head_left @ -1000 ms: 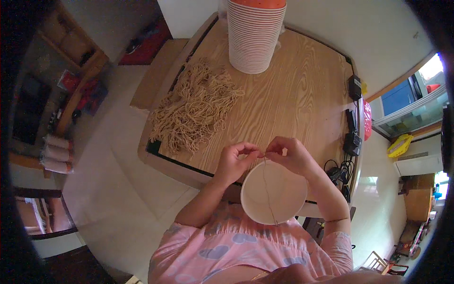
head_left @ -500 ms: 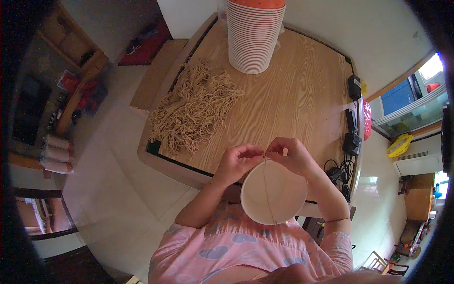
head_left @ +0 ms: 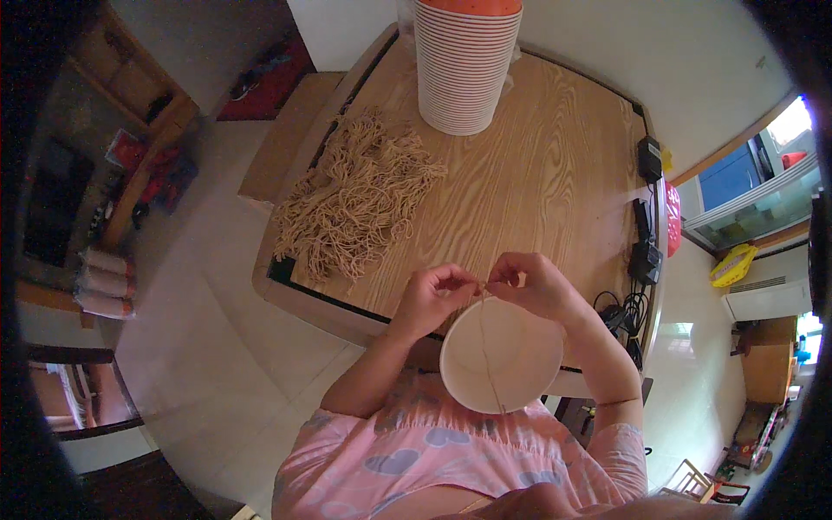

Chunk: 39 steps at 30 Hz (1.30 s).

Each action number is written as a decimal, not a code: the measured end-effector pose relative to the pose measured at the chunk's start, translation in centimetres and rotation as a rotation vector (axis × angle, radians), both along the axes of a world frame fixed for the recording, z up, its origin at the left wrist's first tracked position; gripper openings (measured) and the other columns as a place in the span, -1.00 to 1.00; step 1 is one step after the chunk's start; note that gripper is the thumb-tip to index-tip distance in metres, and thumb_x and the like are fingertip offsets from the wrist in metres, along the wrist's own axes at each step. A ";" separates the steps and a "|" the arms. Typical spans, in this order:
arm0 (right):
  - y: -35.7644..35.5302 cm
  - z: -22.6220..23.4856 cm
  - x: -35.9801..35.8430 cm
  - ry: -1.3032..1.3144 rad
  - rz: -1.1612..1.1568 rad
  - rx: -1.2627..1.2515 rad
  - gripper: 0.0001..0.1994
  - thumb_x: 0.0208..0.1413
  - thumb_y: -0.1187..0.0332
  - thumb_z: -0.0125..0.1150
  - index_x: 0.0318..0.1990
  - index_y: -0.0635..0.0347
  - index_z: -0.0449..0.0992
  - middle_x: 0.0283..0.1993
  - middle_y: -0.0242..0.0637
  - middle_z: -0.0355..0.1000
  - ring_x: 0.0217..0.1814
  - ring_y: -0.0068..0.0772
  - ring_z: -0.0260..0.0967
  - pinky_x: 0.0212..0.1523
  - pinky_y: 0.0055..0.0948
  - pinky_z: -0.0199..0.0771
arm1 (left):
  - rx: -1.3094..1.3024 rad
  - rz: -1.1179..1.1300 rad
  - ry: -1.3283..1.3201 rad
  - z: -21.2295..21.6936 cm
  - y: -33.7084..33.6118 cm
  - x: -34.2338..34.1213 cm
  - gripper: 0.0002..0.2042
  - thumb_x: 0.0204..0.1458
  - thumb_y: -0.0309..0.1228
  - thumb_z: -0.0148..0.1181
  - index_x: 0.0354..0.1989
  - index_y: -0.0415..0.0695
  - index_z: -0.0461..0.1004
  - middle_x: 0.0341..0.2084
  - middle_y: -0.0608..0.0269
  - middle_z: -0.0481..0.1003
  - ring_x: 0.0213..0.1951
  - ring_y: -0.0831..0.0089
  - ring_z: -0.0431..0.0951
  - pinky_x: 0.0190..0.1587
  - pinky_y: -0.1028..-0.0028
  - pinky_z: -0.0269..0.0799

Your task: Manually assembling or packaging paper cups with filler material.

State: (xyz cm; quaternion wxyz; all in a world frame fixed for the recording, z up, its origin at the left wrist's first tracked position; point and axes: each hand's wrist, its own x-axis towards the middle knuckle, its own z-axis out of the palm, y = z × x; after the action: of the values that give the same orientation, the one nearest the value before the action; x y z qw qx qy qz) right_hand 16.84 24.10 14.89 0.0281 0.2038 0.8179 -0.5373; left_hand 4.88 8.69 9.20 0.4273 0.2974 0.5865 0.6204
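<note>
A white paper bucket (head_left: 527, 357) hangs at the table's near edge, its round opening facing me. A thin tan cord (head_left: 487, 351) runs across the opening from the far rim to the near rim. My left hand (head_left: 429, 299) pinches the cord at the far rim, thumb against forefinger. Right beside it, my right hand (head_left: 530, 284) is closed on the same cord end, fingertips nearly touching the left ones. Whether a knot lies between them is too small to tell. A tangled heap of tan cords (head_left: 360, 195) lies on the table's left part.
A tall stack of nested white buckets (head_left: 464, 78) stands at the far side of the wood-grain table (head_left: 555, 173). Black power adapters (head_left: 646, 260) and coiled cables (head_left: 634, 316) line the right edge. A cardboard piece (head_left: 282, 143) leans by the left edge.
The bucket has tilted slightly, its far rim now a little lower. My fingertips have shifted slightly left and drawn a bit apart; both still hold the cord.
</note>
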 end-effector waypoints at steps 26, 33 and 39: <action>-0.4 -0.1 0.2 0.104 -0.025 0.039 -0.88 -0.03 0.40 0.17 -0.39 0.26 0.47 -0.52 -0.37 0.40 -0.50 -0.64 0.24 -0.46 -0.54 0.31 | -0.072 -0.095 -0.050 0.9 1.0 0.0 -0.80 0.03 -0.35 0.12 -0.34 -0.26 0.48 -0.48 0.34 0.50 -0.41 0.62 0.46 -0.31 0.62 0.38; -0.5 0.2 0.3 0.137 -0.024 0.111 -0.88 -0.04 0.39 0.18 -0.38 0.24 0.48 -0.51 -0.34 0.40 -0.52 -0.58 0.25 -0.46 -0.51 0.31 | 0.001 -0.126 -0.185 -0.1 1.1 -0.1 -0.84 0.02 -0.39 0.12 -0.34 -0.25 0.48 -0.48 0.35 0.49 -0.41 0.62 0.47 -0.31 0.60 0.38; -0.5 0.2 0.2 0.108 -0.011 0.050 -0.90 -0.11 0.46 0.21 -0.40 0.22 0.47 -0.56 -0.46 0.32 -0.49 -0.66 0.19 -0.45 -0.62 0.24 | -0.016 -0.117 -0.165 -0.6 1.1 -0.3 -0.86 0.02 -0.43 0.09 -0.35 -0.26 0.48 -0.48 0.34 0.49 -0.41 0.61 0.46 -0.29 0.59 0.37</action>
State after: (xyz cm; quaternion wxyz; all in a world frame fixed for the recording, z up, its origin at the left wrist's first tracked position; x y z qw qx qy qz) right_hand 17.07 23.59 15.07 -0.0244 0.1796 0.8304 -0.5269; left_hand 4.60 9.76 8.60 0.5120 0.2754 0.5359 0.6122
